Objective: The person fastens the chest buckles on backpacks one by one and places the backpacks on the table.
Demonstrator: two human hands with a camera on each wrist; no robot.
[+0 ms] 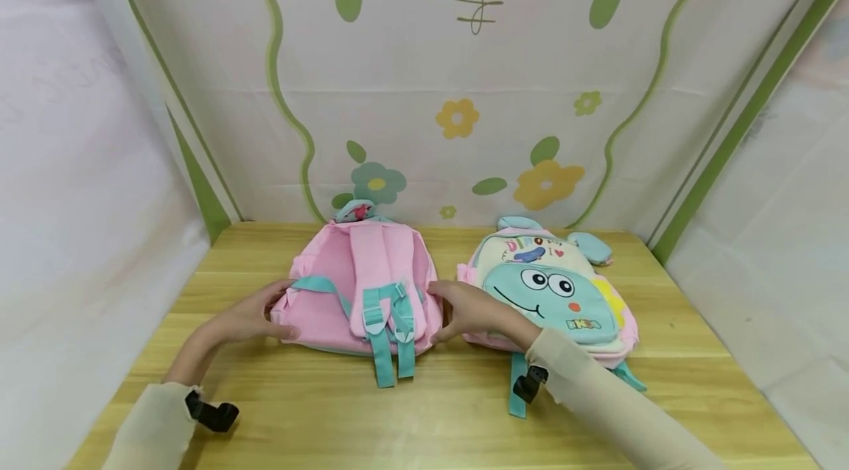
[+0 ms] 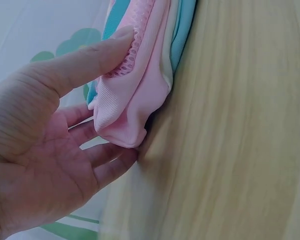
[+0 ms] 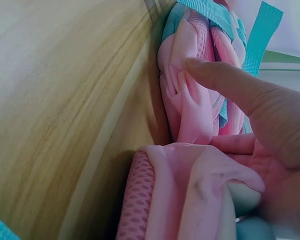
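A pink backpack (image 1: 318,319) lies back side up on the left of the table, its pink shoulder straps and teal webbing on top. My left hand (image 1: 248,315) grips its left edge; in the left wrist view the thumb (image 2: 97,60) lies on the pink mesh and the fingers reach round below. At its right edge, my right hand (image 1: 474,308) holds the side, thumb (image 3: 220,80) against the pink fabric. Beneath my right forearm is a second backpack (image 1: 547,300), front side up, with a blue cartoon dinosaur face.
The wooden table (image 1: 318,411) bears both bags. A small blue pouch (image 1: 590,247) sits at the second bag's upper right. Teal strap ends (image 1: 517,385) trail towards me. A flowered cloth (image 1: 398,57) rises behind the table, with cloth sides left and right.
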